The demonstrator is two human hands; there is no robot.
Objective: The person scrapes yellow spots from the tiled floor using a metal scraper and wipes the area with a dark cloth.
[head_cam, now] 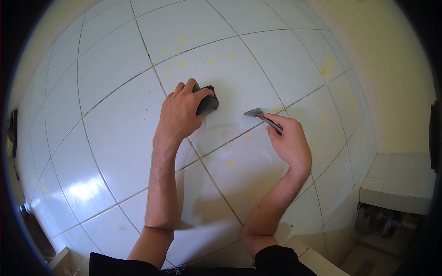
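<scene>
My left hand (183, 107) grips a dark grey block or sponge (208, 103), fingers curled over its top and side. It rests against a white tiled surface (117, 148), or sits very close to it. To the right, my right hand (291, 138) holds a small metal scraper (255, 112) by its thin dark handle. The scraper's broad blade points left towards the dark block, and a gap of bare tile separates them. Whether the blade touches the tile is unclear. Yellow spots (230, 164) dot the tiles around both hands.
Dark grout lines divide the tiles. A pale yellow wall (386, 79) borders the right side. At lower right, a tiled ledge (393, 189) stands above a dark recess with indistinct items. Dark objects (13, 132) sit at the far left edge.
</scene>
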